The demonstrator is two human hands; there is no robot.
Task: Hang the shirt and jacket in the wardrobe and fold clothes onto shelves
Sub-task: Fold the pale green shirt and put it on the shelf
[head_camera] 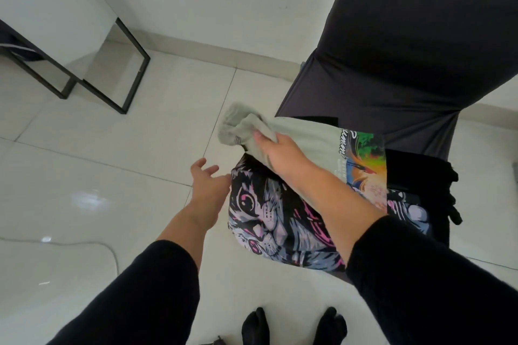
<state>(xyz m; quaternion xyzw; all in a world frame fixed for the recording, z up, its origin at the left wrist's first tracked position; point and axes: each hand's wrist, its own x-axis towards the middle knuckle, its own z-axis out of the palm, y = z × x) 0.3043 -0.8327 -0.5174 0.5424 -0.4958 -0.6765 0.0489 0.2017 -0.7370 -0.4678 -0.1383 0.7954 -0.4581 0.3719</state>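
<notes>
A pale grey-green shirt (pixel 311 138) with a bright printed graphic lies on top of a pile on a chair seat. My right hand (pixel 280 151) grips its bunched edge and lifts it at the pile's left end. Under it lies a black garment printed with a cat face (pixel 269 213). More black cloth (pixel 420 185) hangs at the pile's right side. My left hand (pixel 208 185) hovers with fingers spread just left of the cat-print garment, holding nothing.
The chair has a dark grey cover (pixel 406 50) over its tall back. A black metal frame (pixel 117 64) stands on the white tiled floor at upper left. A thin cable (pixel 92 244) lies on the floor at lower left. My feet in black socks (pixel 294 328) show at the bottom.
</notes>
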